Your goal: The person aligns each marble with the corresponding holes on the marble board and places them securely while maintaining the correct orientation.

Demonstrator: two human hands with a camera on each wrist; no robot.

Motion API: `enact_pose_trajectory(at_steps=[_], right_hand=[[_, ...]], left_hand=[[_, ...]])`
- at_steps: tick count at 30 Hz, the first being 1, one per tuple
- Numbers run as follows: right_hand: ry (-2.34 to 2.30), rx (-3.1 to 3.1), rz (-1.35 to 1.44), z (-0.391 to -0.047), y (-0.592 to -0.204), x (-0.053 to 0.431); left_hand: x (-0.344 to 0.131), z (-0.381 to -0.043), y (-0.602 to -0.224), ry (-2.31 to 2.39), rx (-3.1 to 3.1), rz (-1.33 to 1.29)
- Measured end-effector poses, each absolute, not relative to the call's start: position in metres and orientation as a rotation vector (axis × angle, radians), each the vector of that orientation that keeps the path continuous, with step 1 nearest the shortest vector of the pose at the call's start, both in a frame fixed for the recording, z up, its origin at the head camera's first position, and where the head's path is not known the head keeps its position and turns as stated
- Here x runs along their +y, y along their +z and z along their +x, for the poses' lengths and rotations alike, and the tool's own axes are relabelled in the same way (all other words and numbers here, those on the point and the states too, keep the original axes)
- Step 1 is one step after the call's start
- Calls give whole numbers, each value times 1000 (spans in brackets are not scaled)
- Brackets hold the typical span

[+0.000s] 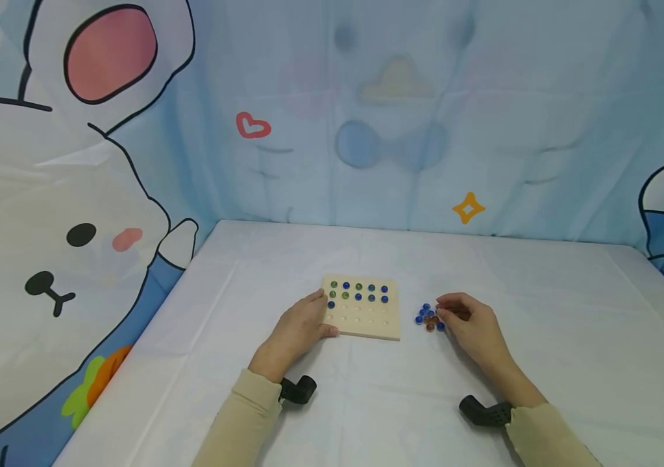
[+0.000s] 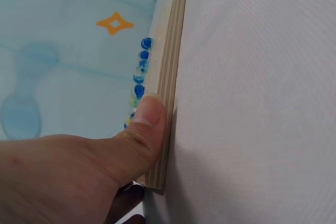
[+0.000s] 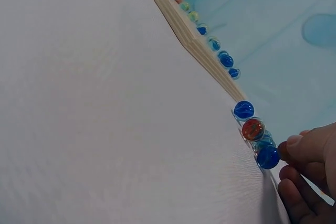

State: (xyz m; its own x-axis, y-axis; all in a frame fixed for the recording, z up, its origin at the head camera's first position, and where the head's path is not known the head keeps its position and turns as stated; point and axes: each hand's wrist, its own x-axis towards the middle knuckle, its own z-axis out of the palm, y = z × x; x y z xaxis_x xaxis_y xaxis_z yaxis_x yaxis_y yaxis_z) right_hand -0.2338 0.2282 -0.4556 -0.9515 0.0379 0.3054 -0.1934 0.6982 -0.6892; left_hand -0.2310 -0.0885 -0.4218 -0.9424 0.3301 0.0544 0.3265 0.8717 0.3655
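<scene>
A pale wooden board (image 1: 369, 327) with rows of shallow round hollows lies flat on the table. Green and blue marbles (image 1: 358, 296) fill its two far rows, and one blue marble (image 1: 331, 305) sits at the left of the third. My left hand (image 1: 299, 327) grips the board's left side, thumb (image 2: 149, 111) against its near edge and fingers farther up the side. Right of the board is a loose cluster of blue and reddish-brown marbles (image 1: 430, 327). Over its right side, my right hand (image 1: 474, 324) pinches a blue marble between thumb and index finger, mostly hidden by the fingertips.
A white cloth covers the table (image 1: 402, 408). Behind it hangs a light blue printed curtain (image 1: 308, 168), with a large white cartoon animal (image 1: 74, 194) on the left. Black wrist devices (image 1: 299, 390) show at both sleeve cuffs.
</scene>
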Motion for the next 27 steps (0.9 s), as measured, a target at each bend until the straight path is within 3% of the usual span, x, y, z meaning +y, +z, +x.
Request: enact_pose_trajectory(at_steps=[27], right_hand=[[1424,-2525,142,-222,-426,212]], left_hand=[[-88,-231,-423,623,3004,501]])
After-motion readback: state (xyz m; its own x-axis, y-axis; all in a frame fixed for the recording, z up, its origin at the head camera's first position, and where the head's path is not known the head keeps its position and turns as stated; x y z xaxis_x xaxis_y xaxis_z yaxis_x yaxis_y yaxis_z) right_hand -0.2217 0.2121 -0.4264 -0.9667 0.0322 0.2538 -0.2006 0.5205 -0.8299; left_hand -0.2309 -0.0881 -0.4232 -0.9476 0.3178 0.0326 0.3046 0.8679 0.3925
